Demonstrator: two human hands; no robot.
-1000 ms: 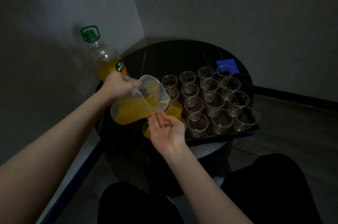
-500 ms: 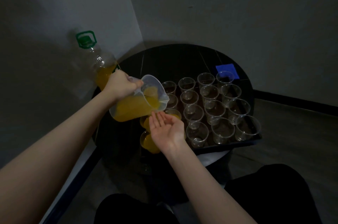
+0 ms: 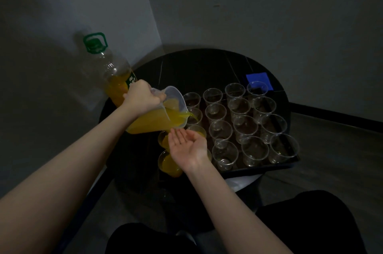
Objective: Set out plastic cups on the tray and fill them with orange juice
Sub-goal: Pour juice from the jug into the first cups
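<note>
My left hand point(image 3: 143, 99) grips the handle of a clear plastic jug point(image 3: 159, 114) holding orange juice, tilted to the right. Juice runs from its spout into a cup point(image 3: 194, 118) in the tray's left column. My right hand point(image 3: 187, 145) lies palm up, fingers straight, under the jug, holding nothing. Two cups with juice point(image 3: 169, 163) stand below and left of that hand. Several clear plastic cups point(image 3: 245, 127) stand in rows on the black tray point(image 3: 261, 169).
A large bottle point(image 3: 112, 79) with a green cap, part full of orange juice, stands at the left edge of the round black table point(image 3: 203, 69). A blue square point(image 3: 259, 79) lies behind the tray. Walls close the corner; my dark-clothed legs are below.
The jug has tipped further and moved up the left column, so juice now pours into a farther cup. My right hand stays palm up beneath it.
</note>
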